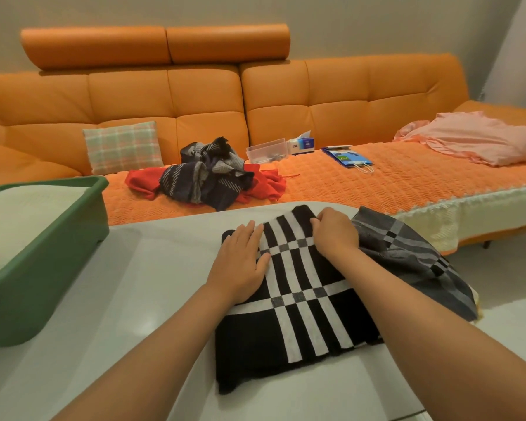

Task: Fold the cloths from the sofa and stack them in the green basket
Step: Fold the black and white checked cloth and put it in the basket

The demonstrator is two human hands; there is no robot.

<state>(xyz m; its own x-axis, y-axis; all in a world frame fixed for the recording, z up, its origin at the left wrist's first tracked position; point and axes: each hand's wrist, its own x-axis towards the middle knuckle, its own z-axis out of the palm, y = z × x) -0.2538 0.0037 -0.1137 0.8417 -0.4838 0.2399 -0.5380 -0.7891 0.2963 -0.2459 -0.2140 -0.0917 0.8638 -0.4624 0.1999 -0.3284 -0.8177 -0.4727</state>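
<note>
A black cloth with white stripes lies on the white table in front of me. My left hand presses flat on its left part, fingers straight. My right hand grips the cloth's far edge with curled fingers. The cloth's grey reverse side drapes over the table's right edge. The green basket stands at the table's left with a pale folded cloth inside. On the orange sofa lie a crumpled dark patterned cloth and a red cloth under it.
A checked cushion leans on the sofa back. A clear plastic box, a tissue box and a blue paper bag sit on the seat. A pink garment lies at the sofa's right end.
</note>
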